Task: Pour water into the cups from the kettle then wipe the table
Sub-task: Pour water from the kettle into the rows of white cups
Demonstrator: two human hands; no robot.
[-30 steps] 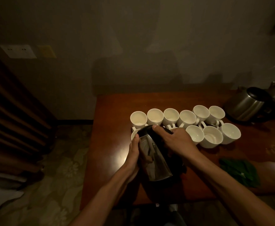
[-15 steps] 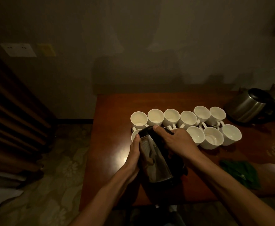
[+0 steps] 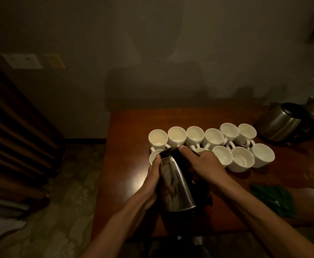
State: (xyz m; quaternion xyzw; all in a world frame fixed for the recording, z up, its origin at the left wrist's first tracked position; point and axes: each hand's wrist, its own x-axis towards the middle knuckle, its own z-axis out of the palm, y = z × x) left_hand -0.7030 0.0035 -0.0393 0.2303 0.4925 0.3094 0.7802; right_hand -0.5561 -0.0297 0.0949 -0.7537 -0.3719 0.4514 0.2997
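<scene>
tilted steel kettle between both hands, over round white cups

Table: cups in two rows at centre; tilted kettle before them, left hand on its left, right hand on top. Two kettles far right. Cloth near right.

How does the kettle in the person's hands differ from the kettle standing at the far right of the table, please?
The held kettle is tilted forward over the near-left cup; the far-right kettle rests on the table. The held kettle is gripped by the left hand and right hand; the far-right kettle is untouched. Both are shiny steel with black tops.
</scene>
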